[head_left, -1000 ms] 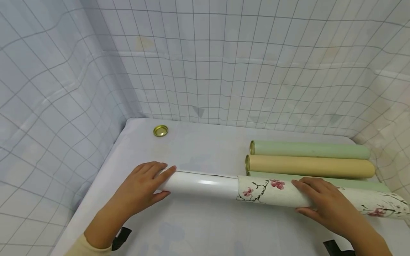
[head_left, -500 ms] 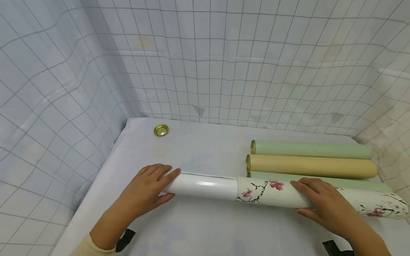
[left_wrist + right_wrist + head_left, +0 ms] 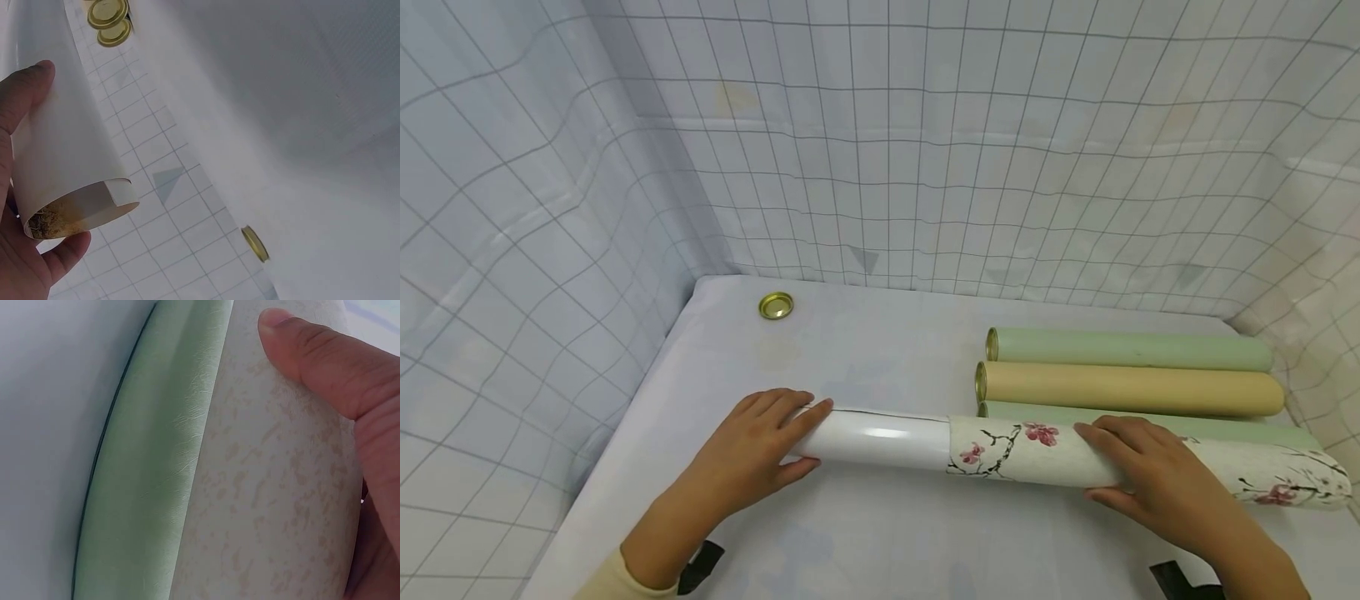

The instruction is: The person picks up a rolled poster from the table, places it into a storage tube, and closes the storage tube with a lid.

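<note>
A glossy white rolled sheet [image 3: 880, 437] runs crosswise over the near part of the table, its right end inside a cream tube [image 3: 1060, 454] printed with pink blossoms and dark branches. My left hand [image 3: 748, 458] grips the white roll near its left end, thumb on the near side, fingers over the top. That end is open in the left wrist view, showing an overlapping edge and brown marks inside the roll [image 3: 69, 147]. With fingers over the top and thumb in front, my right hand [image 3: 1157, 479] holds the blossom tube around its middle.
Directly behind the blossom tube lies a green tube [image 3: 1262, 429], partly covered by it. Beyond are a yellow tube [image 3: 1127, 389] and another green tube [image 3: 1127, 348]. A gold lid [image 3: 776, 306] lies at the back left. Checked cloth [image 3: 895, 167] hangs around the table.
My left hand has moved to the right with the white roll, and less white shows between hand and blossom tube. The blossom tube's left edge has shifted slightly left with my right hand.
</note>
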The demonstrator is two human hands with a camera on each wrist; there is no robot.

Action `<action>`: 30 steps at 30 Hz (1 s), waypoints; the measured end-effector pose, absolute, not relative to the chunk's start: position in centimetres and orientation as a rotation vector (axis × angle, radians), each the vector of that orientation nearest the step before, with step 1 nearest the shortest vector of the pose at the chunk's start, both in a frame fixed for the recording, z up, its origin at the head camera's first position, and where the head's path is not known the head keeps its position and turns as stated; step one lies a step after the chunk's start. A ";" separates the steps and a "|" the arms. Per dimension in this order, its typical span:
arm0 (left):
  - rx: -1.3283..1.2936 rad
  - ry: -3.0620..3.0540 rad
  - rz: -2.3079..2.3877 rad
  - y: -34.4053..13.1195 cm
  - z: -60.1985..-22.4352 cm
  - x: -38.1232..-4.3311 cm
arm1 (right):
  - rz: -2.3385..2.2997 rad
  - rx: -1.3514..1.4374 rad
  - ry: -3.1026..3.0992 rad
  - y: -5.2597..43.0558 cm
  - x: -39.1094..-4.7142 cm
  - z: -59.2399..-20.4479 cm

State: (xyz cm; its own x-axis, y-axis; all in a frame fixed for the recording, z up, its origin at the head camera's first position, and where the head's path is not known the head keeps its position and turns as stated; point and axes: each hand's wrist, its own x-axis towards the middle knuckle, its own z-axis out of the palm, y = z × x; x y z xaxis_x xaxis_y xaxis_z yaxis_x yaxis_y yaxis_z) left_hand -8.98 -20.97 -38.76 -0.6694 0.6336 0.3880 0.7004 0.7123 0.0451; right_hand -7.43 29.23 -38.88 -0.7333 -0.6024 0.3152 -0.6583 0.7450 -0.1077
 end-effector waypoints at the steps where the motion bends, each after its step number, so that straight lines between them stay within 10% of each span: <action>1: -1.040 -2.572 -0.278 -20.9 -38.8 -9.0 | 0.309 0.991 -2.683 29.2 -7.4 -38.8; 30: -1.092 -2.556 -0.395 -19.1 -38.1 -8.6 | 0.290 1.042 -2.655 27.6 -7.6 -38.0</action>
State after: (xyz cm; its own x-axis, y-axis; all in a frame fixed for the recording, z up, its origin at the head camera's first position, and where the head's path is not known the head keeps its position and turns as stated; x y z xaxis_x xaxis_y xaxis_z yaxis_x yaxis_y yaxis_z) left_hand -8.63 -19.13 -38.11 -0.6502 0.6427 0.4051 0.7350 0.6671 0.1214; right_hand -7.58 27.59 -38.05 -0.7033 -0.6333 0.3229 -0.6881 0.7206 -0.0853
